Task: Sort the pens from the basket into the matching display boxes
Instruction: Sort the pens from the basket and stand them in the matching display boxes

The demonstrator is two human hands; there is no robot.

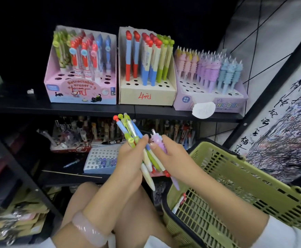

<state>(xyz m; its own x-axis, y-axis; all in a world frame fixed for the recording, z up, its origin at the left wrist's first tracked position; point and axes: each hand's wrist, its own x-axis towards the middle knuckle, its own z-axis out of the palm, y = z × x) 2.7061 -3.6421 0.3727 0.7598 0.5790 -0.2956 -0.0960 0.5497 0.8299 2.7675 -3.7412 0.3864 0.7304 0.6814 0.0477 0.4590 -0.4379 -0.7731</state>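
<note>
Pens, a red-, green- and blue-capped plastic bunch (137, 144), gripped in left hand (128, 158); lilac unicorn pen (157, 143) pinched by right hand (169, 154), probably bound next for lilac cardboard unicorn box (223, 102).

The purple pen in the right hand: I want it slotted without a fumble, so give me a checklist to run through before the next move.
1. Right hand has a firm grip on the purple pen: ok.
2. Matching unicorn box is in view on the upper shelf: ok.
3. Unicorn box has free holes in its front rows: ok.
4. Left hand has the bundle secure: ok.
5. Path up to the box is unobstructed: ok.
6. Free hole beside the purple row: cannot tell.
</note>
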